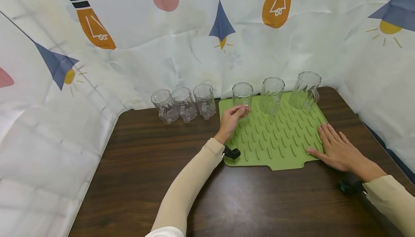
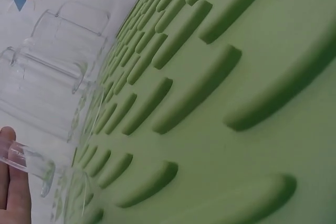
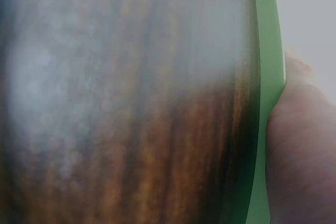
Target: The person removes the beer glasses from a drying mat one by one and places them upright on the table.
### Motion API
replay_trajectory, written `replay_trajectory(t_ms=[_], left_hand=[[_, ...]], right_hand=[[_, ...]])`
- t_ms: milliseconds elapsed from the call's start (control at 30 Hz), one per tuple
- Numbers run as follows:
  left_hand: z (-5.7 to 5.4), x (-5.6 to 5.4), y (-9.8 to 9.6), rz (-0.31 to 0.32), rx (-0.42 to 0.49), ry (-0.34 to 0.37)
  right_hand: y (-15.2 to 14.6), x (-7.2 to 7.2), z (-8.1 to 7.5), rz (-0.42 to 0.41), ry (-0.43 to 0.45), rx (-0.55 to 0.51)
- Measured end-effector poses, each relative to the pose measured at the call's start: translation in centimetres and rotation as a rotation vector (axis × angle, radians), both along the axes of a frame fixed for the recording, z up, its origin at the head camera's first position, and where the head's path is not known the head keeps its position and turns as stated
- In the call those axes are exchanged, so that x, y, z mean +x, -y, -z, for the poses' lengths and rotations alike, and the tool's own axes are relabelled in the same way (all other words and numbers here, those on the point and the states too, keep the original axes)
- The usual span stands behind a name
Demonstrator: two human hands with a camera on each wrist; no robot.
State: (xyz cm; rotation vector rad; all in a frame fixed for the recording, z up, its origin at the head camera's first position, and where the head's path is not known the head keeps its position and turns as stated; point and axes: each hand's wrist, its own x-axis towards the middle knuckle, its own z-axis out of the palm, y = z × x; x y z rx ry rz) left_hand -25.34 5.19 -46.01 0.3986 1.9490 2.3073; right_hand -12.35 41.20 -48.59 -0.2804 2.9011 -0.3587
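Note:
In the head view a green ridged mat (image 1: 259,154) bears a row of clear glass mugs along its back edge. My left hand (image 1: 231,120) pinches the handle of the leftmost mug (image 1: 242,90) on it. In the left wrist view, my fingers (image 2: 18,192) lie behind that mug's handle (image 2: 31,162). The middle mug (image 1: 272,93) and the right mug (image 1: 304,89) stand on the mat beside it. My right hand (image 1: 338,150) rests flat with spread fingers on the mat's right edge; its thumb (image 3: 299,145) shows over the green rim in the right wrist view.
Left of the mat, three more clear mugs (image 1: 165,107) (image 1: 184,105) (image 1: 205,102) stand close together at the back of the dark wooden table (image 1: 146,165). A white patterned curtain (image 1: 194,49) hangs right behind and at the left side.

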Motion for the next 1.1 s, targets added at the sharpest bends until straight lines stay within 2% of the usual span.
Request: replay_trajectory(t_ms=[333,700,1100], left_hand=[[0.16,0.19,-0.36,0.006,0.026,-0.052],[0.57,0.36,-0.17,0.033,0.019,-0.05],[0.33,0.33,-0.18,0.052,0.029,-0.048]], right_hand=[[0.01,-0.17,-0.18,-0.003,-0.011,0.01],[0.05,-0.09,-0.04,0.0,-0.003,-0.001],[0.09,0.09,0.07,0.001,-0.019,-0.001]])
